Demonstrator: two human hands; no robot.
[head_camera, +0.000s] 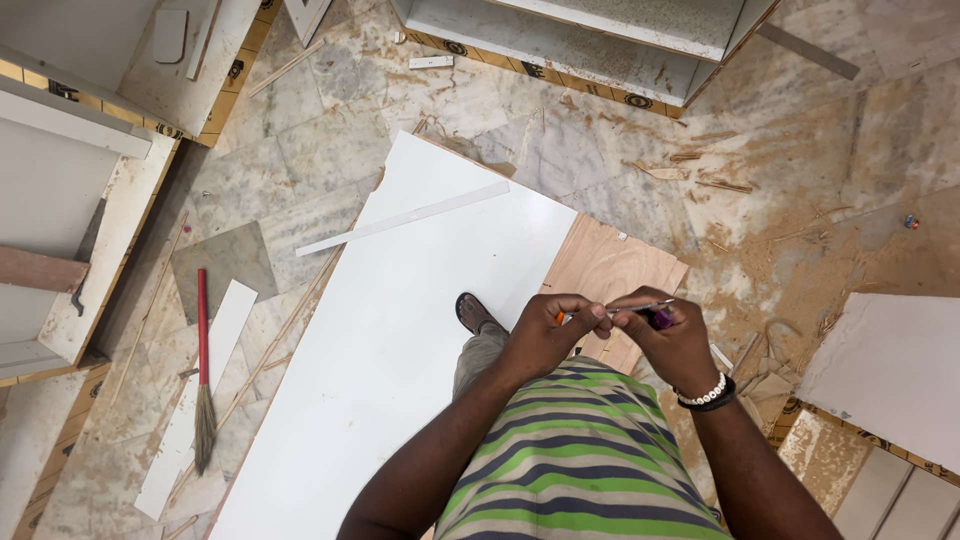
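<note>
Both hands meet in front of my striped shirt, over a large white board (400, 330) lying on the floor. My left hand (550, 335) pinches a thin pencil (600, 314) with an orange end. My right hand (672, 335), with a bead bracelet at the wrist, grips a small purple thing (662, 319) at the pencil's other end, perhaps a sharpener. The pencil runs level between the two fists. One sandalled foot (474, 312) stands on the board.
A thin white strip (405, 217) lies across the board's top. A brown plywood sheet (610, 275) sticks out beneath it. A red-handled broom (203, 370) lies at left. White cabinet carcasses (560, 45) stand around. Sawdust and wood scraps cover the marble floor at right.
</note>
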